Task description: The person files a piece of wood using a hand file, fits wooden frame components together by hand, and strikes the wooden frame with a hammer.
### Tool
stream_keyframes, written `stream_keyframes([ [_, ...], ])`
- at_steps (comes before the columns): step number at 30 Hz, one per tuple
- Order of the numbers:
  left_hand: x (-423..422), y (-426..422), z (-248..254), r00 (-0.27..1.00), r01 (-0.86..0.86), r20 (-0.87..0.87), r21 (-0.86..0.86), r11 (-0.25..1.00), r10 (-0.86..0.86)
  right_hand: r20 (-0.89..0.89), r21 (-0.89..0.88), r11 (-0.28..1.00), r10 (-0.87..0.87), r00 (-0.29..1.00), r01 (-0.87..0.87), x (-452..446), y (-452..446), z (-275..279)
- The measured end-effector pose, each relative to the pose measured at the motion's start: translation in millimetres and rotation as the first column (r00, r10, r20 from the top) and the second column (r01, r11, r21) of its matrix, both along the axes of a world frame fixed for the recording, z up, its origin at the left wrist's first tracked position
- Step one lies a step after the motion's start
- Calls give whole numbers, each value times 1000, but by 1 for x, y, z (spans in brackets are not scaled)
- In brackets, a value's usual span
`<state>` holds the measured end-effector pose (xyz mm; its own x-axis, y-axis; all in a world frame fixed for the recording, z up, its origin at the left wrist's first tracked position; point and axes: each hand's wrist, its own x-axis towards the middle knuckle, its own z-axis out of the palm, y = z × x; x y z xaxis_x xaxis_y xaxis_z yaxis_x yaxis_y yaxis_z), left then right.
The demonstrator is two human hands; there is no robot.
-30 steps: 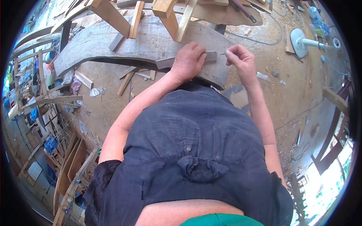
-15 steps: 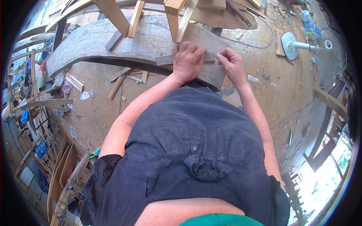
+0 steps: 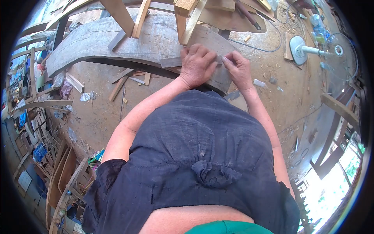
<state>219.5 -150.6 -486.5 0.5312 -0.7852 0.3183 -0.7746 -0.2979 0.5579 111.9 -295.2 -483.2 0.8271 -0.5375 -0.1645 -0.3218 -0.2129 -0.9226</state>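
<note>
My left hand (image 3: 198, 65) lies over a narrow wooden strip (image 3: 170, 62), its fingers bent round it. The strip rests along the near edge of a long curved wooden slab (image 3: 152, 43); its left end shows and my hand covers most of the rest. Just to the right, my right hand (image 3: 238, 69) is closed in a pinch close to the strip's right end. Thumb and forefinger meet at a small pale spot, and I cannot make out what they hold.
Upright wooden legs and strips (image 3: 138, 19) stand on the slab's far side. A standing fan (image 3: 311, 50) is at the right, with a cable (image 3: 269, 48) on the floor. Wood offcuts (image 3: 119, 87) lie below the slab. Stacked timber (image 3: 64, 175) fills the left.
My left hand has slid slightly right along the strip, covering more of its right part. My right hand stays pinched in nearly the same place. The view has shifted a little.
</note>
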Motion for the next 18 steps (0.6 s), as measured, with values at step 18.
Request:
stream_keyframes([
  [18,-5,-17,-17,995,-5,-101,-75,997,-2,9,21,998,61,998,-62,1,-8,0],
])
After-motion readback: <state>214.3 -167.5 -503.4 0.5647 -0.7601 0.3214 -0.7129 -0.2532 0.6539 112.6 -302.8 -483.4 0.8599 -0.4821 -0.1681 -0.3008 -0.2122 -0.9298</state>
